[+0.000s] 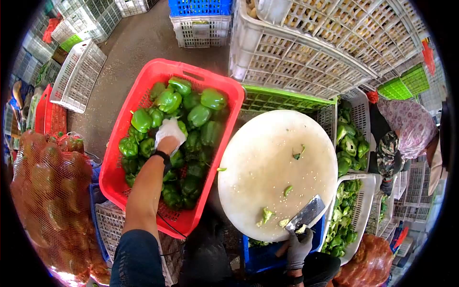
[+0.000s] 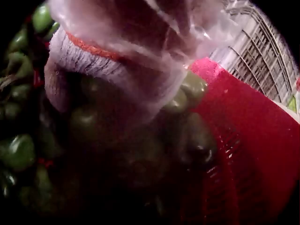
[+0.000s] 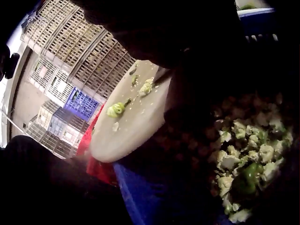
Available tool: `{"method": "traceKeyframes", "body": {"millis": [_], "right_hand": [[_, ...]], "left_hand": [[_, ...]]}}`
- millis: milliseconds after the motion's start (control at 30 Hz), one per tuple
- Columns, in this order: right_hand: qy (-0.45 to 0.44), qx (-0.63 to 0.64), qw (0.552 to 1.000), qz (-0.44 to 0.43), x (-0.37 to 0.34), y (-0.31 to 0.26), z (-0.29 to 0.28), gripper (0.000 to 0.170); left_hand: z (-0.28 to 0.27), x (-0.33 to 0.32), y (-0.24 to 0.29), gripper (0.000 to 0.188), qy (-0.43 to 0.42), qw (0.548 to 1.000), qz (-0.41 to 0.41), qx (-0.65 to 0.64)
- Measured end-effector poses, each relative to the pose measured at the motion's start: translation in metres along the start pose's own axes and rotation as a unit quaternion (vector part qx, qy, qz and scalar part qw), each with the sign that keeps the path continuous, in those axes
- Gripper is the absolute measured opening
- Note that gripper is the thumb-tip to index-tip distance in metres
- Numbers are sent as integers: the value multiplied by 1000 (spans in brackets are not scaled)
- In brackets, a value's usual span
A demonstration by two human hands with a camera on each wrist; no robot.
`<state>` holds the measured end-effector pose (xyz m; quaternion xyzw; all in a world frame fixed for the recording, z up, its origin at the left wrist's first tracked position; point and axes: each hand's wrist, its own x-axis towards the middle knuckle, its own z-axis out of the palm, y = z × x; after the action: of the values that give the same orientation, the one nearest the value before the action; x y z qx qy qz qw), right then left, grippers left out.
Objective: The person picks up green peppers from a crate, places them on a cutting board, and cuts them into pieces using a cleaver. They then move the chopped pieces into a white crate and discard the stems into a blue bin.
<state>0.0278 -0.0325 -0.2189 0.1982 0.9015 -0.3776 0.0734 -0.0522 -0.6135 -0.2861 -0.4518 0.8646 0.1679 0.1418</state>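
Dark sleeve (image 1: 137, 258) behind left hand (image 1: 170, 133), probably picking green peppers (image 1: 169, 101) around fingers; tbh can't tell their opening or hold. Gripping cleaver (image 1: 308, 212) with right hand (image 1: 299, 251). Next: maybe lift one.

Round board (image 1: 258, 143) — green pepper scraps (image 1: 267, 215), pale seeds (image 1: 282, 165)

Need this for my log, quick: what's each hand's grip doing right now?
Left hand: among the green peppers; open or closed cannot be told, fingers hidden.
Right hand: closed, holding the cleaver.
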Motion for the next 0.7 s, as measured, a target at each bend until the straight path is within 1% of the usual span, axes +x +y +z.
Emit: {"method": "traceKeyframes", "body": {"millis": [33,67,133,167,200,233,267,300,367,400,433,500,533,567,600,633,700], "right_hand": [[5,-5,1000,-3,1,3,-2,62],[4,10,1000,11,3,7,-5,61],[-4,46,998,41,2,12,-10,60],[-27,125,990,66,0,9,-15,58],[-51,204,974,88,-3,-5,-24,56],[-75,278,951,112,-6,-14,-33,54],[-106,341,922,147,-6,-16,-42,42],[-147,384,888,207,-10,-8,-56,33],[-165,411,870,218,-16,-29,-73,26],[-189,389,882,186,-21,-56,-85,22],[-190,366,902,127,-21,-54,-89,19],[-138,282,949,41,-35,-83,-100,20],[-152,269,950,43,-34,-85,-105,20],[-166,256,951,50,-34,-84,-109,20],[-165,221,960,52,-36,-89,-115,16],[-155,184,971,-12,-26,-63,-108,19],[-118,110,983,-93,-29,-61,-104,24]], "left_hand": [[2,-3,-2,54,-2,999,-40,-23],[3,-12,-5,65,18,997,-50,-60],[5,-29,-24,71,31,984,-19,-177],[5,-36,-38,75,41,971,-4,-234],[20,-35,-58,79,17,933,36,-357],[9,-53,-59,80,-12,902,59,-428],[1,-73,-59,81,-26,889,76,-451],[-21,-106,-41,82,-45,874,96,-474],[-47,-153,-12,84,-78,876,135,-456],[-52,-174,5,81,-105,840,147,-512],[-55,-194,20,81,-112,846,172,-492],[-62,-224,52,79,-115,855,231,-451],[-60,-236,69,78,-129,850,241,-449],[-66,-256,90,76,-189,833,192,-484],[-60,-269,108,74,-240,800,150,-530],[-52,-276,124,72,-287,762,108,-571],[-41,-279,147,74,-236,882,155,-378]]}}
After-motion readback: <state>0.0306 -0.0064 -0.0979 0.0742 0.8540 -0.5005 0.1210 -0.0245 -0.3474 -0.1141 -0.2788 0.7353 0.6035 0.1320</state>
